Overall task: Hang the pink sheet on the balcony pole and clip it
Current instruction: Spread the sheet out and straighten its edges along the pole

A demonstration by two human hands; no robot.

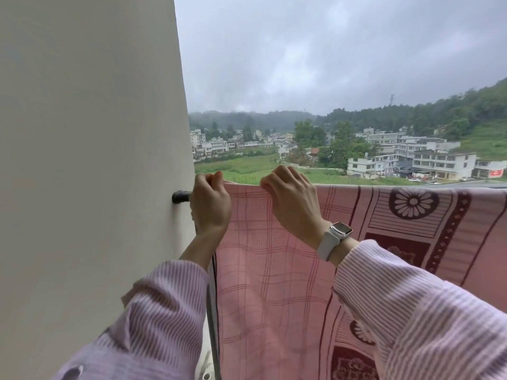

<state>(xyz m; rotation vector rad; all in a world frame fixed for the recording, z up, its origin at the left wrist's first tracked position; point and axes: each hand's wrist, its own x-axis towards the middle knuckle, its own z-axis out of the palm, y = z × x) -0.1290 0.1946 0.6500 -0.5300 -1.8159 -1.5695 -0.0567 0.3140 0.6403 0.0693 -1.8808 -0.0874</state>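
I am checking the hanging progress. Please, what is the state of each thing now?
pink sheet: draped over pole, no clip visible
pole bracket: fixed to wall
left hand: gripping sheet's top edge by the bracket
right hand: gripping top edge

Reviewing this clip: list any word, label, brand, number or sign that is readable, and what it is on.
None can be read.
Watch on the right wrist: face shows no readable digits or brand.
Red sign on a distant building at far right: pale marks, too small and blurred to read.
Pink sheet: only checks and flower patterns, no lettering.
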